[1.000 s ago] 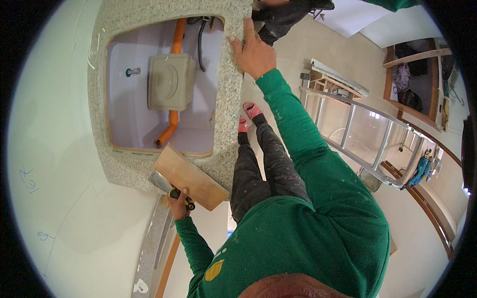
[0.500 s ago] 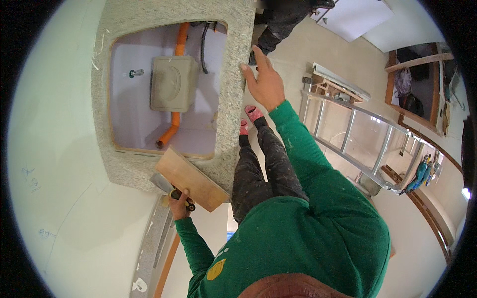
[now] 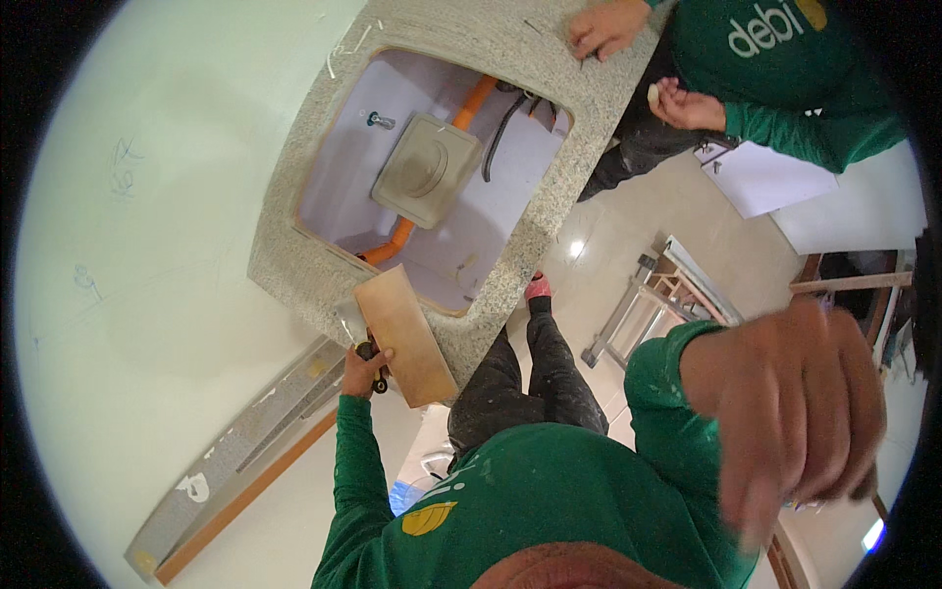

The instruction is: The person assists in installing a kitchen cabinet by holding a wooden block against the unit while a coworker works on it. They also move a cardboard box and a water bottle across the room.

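Note:
At the near left corner of the speckled stone countertop (image 3: 530,236), my left hand (image 3: 363,375) grips a putty knife (image 3: 365,351) with a dark and yellow handle. The same hand steadies a flat rectangular wooden board (image 3: 404,334), which lies tilted over the counter's edge beside the cut-out. My right hand (image 3: 795,412) is raised close in front of me at the right, away from the counter. Its fingers are curled, and whatever they may hold is hidden.
Through the counter's cut-out show a grey-beige box (image 3: 429,169), an orange pipe (image 3: 478,101) and a black hose (image 3: 502,137). A co-worker in green stands at the far right, one hand (image 3: 606,27) on the counter, the other (image 3: 690,106) lifted. A metal ladder (image 3: 616,322) lies behind on the floor.
My right hand has left the counter's edge and come up close, its fingers now curled. The view has turned, bringing the co-worker's hands into sight. The left hand keeps the knife and board.

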### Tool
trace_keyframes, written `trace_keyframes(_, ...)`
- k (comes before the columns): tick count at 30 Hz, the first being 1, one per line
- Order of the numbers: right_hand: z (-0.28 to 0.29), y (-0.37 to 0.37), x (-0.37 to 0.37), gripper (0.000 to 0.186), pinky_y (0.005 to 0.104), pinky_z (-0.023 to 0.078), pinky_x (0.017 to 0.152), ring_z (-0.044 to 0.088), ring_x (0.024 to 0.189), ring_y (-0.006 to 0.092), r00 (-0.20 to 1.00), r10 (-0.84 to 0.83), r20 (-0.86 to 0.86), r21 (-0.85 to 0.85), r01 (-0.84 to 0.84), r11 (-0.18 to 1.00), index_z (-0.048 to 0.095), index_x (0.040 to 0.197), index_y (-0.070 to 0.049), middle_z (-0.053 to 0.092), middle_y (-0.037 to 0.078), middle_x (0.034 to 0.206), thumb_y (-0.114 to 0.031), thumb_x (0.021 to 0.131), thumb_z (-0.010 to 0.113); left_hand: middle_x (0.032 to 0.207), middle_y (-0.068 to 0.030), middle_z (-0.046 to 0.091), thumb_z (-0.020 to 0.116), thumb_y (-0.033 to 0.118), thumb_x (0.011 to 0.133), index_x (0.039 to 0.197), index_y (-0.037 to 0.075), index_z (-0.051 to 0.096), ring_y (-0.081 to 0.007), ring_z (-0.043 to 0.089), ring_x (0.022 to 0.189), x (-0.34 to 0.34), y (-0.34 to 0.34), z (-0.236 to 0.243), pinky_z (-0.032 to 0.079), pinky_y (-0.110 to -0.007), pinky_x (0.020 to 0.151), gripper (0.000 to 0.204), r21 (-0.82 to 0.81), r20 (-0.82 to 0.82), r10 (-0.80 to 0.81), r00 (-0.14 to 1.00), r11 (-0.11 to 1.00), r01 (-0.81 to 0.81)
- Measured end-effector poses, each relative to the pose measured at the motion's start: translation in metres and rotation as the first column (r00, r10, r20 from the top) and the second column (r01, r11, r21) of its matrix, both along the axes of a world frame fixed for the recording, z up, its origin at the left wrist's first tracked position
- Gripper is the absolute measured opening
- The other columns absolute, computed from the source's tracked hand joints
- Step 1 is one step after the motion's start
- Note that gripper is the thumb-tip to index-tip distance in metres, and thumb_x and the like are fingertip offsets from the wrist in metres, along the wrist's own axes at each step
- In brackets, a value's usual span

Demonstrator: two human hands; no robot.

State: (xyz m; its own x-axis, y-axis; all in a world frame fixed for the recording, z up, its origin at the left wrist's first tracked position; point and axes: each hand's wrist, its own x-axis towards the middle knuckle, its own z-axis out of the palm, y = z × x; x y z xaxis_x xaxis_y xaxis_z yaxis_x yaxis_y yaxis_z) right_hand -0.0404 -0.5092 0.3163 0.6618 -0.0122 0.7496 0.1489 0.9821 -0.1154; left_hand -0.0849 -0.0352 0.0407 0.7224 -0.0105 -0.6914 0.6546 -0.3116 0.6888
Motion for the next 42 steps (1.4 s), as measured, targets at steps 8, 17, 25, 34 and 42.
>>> trace_keyframes(8,0.047,0.009,-0.023,0.026,0.0413,0.057,0.057,0.063,0.047,0.0228,0.955,0.288,-0.076,-0.072,-0.293,0.953,0.067,0.066,-0.001,0.066,0.016,0.059,-0.010,0.090,0.065,0.079,-0.0028,0.067,0.086,0.015,0.077,0.099,0.002,0.063,-0.0129,0.062,0.062,-0.013,0.021,-0.027,0.053,-0.027,0.055,0.034,-0.084,0.020,0.112,0.994,0.990,-0.109)
trace_keyframes(17,0.055,0.047,0.006,0.026,0.0386,0.056,0.060,0.065,0.055,0.0239,0.915,0.404,-0.001,-0.092,-0.402,0.911,0.067,0.067,-0.001,0.065,0.015,0.059,-0.016,0.089,0.068,0.086,-0.0035,0.067,0.084,0.015,0.079,0.107,0.001,0.061,-0.0143,0.063,0.064,-0.017,0.031,-0.025,0.053,-0.029,0.057,0.039,-0.039,0.140,0.156,0.978,0.988,-0.152)
trace_keyframes(25,-0.041,0.090,0.105,0.027,0.0394,0.052,0.085,0.063,0.090,0.0227,0.932,-0.318,0.176,-0.744,0.337,0.577,0.065,0.106,-0.002,0.066,0.012,0.096,-0.025,0.093,0.068,0.089,-0.0034,0.068,0.076,0.018,0.088,0.104,0.002,0.064,-0.0152,0.065,0.069,0.087,0.086,-0.019,0.053,-0.031,0.060,0.026,-0.148,0.446,0.478,0.756,0.873,-0.465)
trace_keyframes(34,-0.298,0.072,0.377,0.102,0.0493,0.033,0.118,0.037,0.144,0.0439,0.534,-0.483,0.694,-0.690,0.303,-0.657,0.040,0.152,-0.003,0.040,0.031,0.152,-0.065,0.078,0.075,0.086,-0.0061,0.069,0.076,0.019,0.086,0.098,-0.001,0.065,-0.0158,0.065,0.074,0.149,0.106,-0.032,0.053,-0.032,0.065,0.026,0.012,0.363,0.375,0.853,0.914,-0.406)
trace_keyframes(42,-0.374,0.186,0.512,0.141,0.0590,0.015,0.122,0.022,0.150,0.0483,0.500,-0.540,0.676,-0.647,0.054,-0.760,0.027,0.158,0.000,0.028,0.032,0.159,-0.096,0.060,0.058,0.090,-0.0063,0.068,0.079,0.022,0.086,0.104,-0.002,0.065,-0.0171,0.064,0.073,0.136,0.109,-0.042,0.053,-0.032,0.064,0.033,-0.033,0.301,0.444,0.844,0.889,-0.456)
